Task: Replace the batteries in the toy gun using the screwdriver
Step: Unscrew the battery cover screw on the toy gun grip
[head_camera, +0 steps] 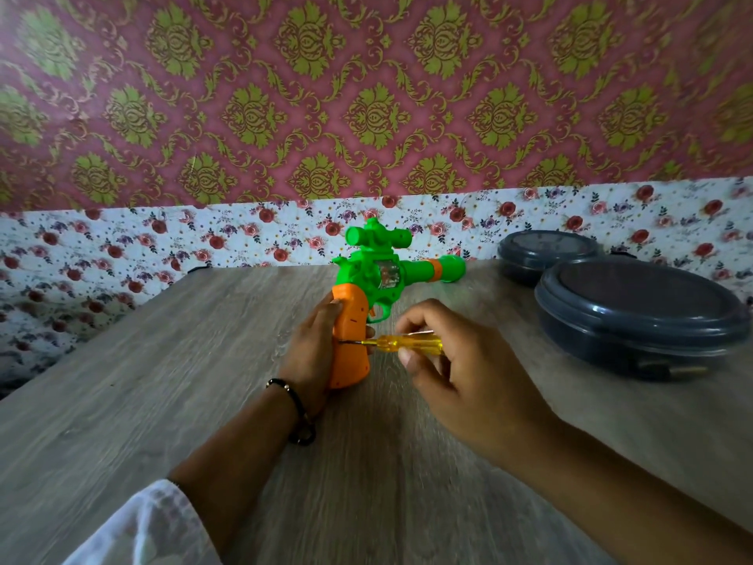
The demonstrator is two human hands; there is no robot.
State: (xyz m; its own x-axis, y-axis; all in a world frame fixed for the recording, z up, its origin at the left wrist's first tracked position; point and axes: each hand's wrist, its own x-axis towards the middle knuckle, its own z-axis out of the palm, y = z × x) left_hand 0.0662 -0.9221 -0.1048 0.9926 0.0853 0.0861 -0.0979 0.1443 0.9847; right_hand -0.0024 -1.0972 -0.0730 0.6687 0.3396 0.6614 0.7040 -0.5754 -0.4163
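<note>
At the near edge of the tabletop (pixel 122 401) a white sleeve (pixel 150 528) covers the left forearm, and a dark bracelet (pixel 299 413) circles the left wrist. The left hand (pixel 311 352) grips the orange grip of the gun (pixel 352 320), its fingers wrapped round the back of the grip with fingertips showing at the front; the gun stands upright near the middle of the tabletop, grip down, green body and scope on top, barrel pointing right. Just right of it the right hand (pixel 448 369) pinches the yellow handle of the screwdriver (pixel 407 343), thumb below and curled fingers above. The screwdriver lies about level, its dark tip touching the side of the orange grip, between the left hand's palm and fingertips. Whether the tip sits in a screw is too small to tell. Farther right, by the right edge, sits a round dark container (pixel 635 320) with its lid on, and a second container (pixel 546 254) stands behind it at the far edge. Beyond the far edge a floral cloth (pixel 122 246) hangs, with red and gold patterned wallpaper (pixel 366 95) above.
</note>
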